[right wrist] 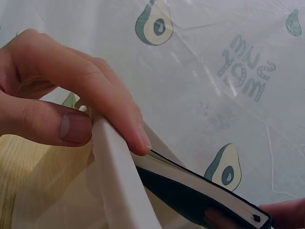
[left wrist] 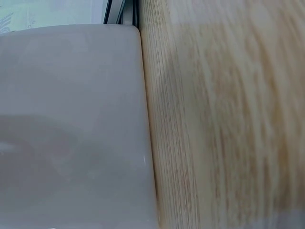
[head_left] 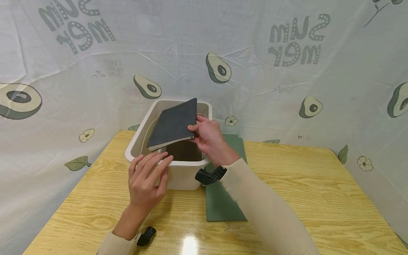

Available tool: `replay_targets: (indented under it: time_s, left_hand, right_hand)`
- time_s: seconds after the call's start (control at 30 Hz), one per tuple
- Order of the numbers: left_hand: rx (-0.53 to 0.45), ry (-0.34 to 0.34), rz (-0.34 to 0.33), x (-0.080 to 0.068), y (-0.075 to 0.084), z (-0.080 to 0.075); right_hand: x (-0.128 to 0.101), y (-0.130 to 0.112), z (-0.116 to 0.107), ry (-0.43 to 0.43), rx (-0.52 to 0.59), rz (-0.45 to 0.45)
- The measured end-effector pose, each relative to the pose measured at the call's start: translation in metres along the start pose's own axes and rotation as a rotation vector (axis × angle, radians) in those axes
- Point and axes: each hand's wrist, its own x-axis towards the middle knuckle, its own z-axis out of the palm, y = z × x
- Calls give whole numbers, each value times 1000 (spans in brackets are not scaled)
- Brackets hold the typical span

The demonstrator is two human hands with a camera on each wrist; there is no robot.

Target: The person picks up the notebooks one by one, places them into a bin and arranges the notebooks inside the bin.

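Note:
A dark notebook (head_left: 175, 122) with a black cover and pale pages is tilted over the opening of a white plastic bin (head_left: 185, 177). My right hand (head_left: 208, 136) pinches its right edge, thumb on top of the cover and fingers beneath. My left hand (head_left: 148, 177) grips the bin's near rim, fingers over the top and thumb on the outer side. In the right wrist view, a left fingertip (right wrist: 140, 143) lies against or very near the notebook's page edge (right wrist: 205, 183). The left wrist view shows only the bin's outer wall (left wrist: 71, 129), no hand.
A green mat or board (head_left: 223, 205) lies on the wooden table (head_left: 306, 198) right of the bin, partly under my right forearm. Behind the table hangs a pale curtain (head_left: 185, 42) printed with avocados. Black wrist devices sit at both cuffs.

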Motion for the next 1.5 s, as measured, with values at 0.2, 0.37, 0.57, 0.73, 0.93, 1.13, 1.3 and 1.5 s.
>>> replay_targets:
  time_s: [0.2, 0.37, 0.57, 0.73, 0.93, 1.13, 1.3, 1.5]
  left_hand:
    - [3, -2, 0, -1, 0, 0]
    - [2, -9, -5, -2, -1, 0]
    - [-3, -12, -8, -3, -1, -1]
    - [0, -16, -5, -3, -1, -1]
    - [4, -13, -2, -3, -2, -1]
    - [-3, -4, 6, -2, -1, 0]
    - [-1, -18, 5, -2, -1, -1]
    - [2, -20, 0, -3, -2, -1]
  right_hand:
    - [0, 0, 2, 14, -51, 14]
    - [0, 1, 5, 41, -97, 28]
    - [1, 3, 8, 69, -145, 24]
    - [4, 4, 9, 58, -192, 20]
    - [5, 8, 12, 46, -246, 36]
    - [6, 19, 10, 49, -407, 27]
    - [3, 16, 9, 77, -428, 32]
    - [3, 13, 10, 50, -399, 107]
